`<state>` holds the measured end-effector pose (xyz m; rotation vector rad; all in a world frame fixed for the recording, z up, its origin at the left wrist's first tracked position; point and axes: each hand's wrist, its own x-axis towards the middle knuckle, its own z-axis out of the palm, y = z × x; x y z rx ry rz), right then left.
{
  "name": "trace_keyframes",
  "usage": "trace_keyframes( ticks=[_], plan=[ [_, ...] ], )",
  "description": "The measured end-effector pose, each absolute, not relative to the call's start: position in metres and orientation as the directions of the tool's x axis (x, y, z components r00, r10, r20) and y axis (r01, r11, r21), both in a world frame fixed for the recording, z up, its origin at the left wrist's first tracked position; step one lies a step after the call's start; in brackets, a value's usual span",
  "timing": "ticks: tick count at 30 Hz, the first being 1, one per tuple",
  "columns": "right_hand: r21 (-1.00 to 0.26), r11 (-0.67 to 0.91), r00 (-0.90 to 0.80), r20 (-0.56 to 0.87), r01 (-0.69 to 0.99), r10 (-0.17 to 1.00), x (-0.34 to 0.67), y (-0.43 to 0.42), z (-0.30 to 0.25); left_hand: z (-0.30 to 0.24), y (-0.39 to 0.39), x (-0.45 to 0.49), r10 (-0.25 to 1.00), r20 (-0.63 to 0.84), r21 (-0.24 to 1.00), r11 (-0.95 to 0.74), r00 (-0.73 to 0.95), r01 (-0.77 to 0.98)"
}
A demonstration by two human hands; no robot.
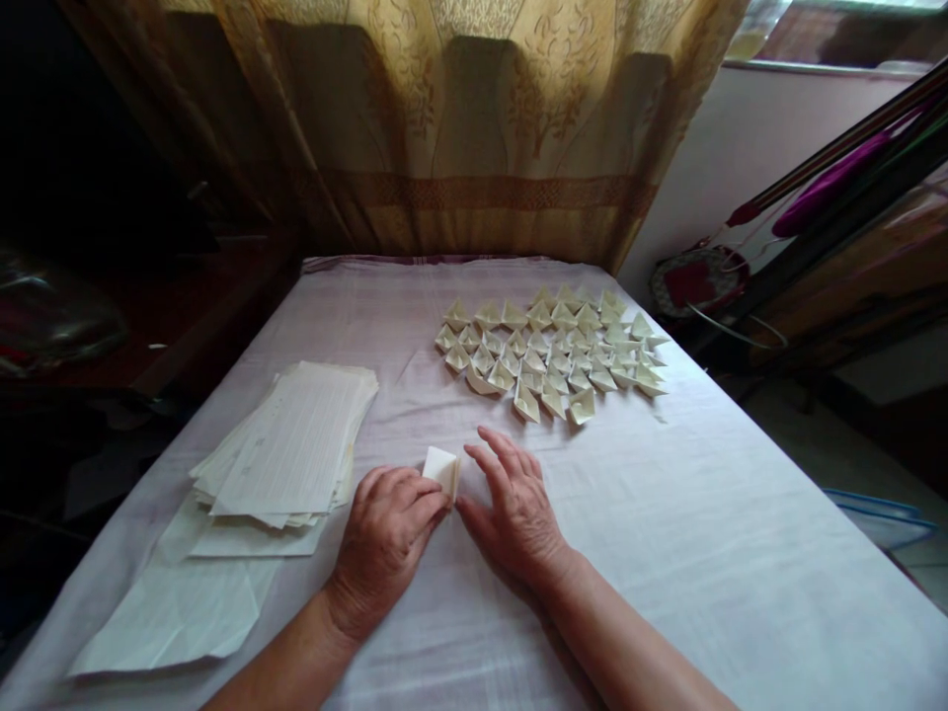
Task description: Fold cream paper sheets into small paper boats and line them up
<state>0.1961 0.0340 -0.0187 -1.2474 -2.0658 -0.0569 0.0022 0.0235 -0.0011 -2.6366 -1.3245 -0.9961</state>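
Observation:
A small folded piece of white paper (439, 468) stands between my hands over the cloth-covered table. My left hand (394, 523) is closed on its lower left part, fingers bent and thumb pressed near the bottom edge. My right hand (514, 499) is just right of the paper, fingers apart and slightly curved, its thumb tip close to the paper's lower right edge; whether it touches I cannot tell. Beyond my hands, at the upper right of the table, many small folded paper boats (555, 346) sit in close rows.
A stack of lined paper sheets (296, 444) lies to the left, with a creased sheet (185, 612) below it. The table cloth (667, 592) is pale. A patterned curtain (444, 118) hangs behind the far edge. A bag (700, 281) hangs at the right.

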Motion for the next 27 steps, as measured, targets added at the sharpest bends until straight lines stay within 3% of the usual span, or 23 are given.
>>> trace_keyframes(
  ticks=[4, 11, 15, 19, 27],
  plan=[
    [-0.189, 0.627, -0.379, 0.655, 0.756, 0.654, 0.194, 0.032, -0.012, -0.002, 0.025, 0.000, 0.701, 0.536, 0.182, -0.640, 0.470, 0.747],
    [-0.099, 0.641, -0.453, 0.627, 0.761, 0.634, 0.200, 0.035, -0.012, -0.008, 0.023, 0.000, 0.708, 0.451, 0.140, -0.657, 0.543, 0.741],
    [-0.128, 0.579, -0.426, 0.554, 0.805, 0.715, 0.210, 0.030, -0.010, -0.008, 0.021, -0.001, 0.739, 0.411, 0.171, -0.638, 0.534, 0.751],
    [-0.155, 0.614, -0.467, 0.515, 0.774, 0.719, 0.213, 0.018, -0.006, -0.009, 0.014, 0.000, 0.716, 0.428, 0.194, -0.669, 0.551, 0.718],
    [-0.336, 0.657, -0.512, 0.427, 0.675, 0.745, 0.215, 0.010, -0.004, -0.009, 0.004, 0.000, 0.710, 0.416, 0.224, -0.686, 0.568, 0.692]
  ],
)
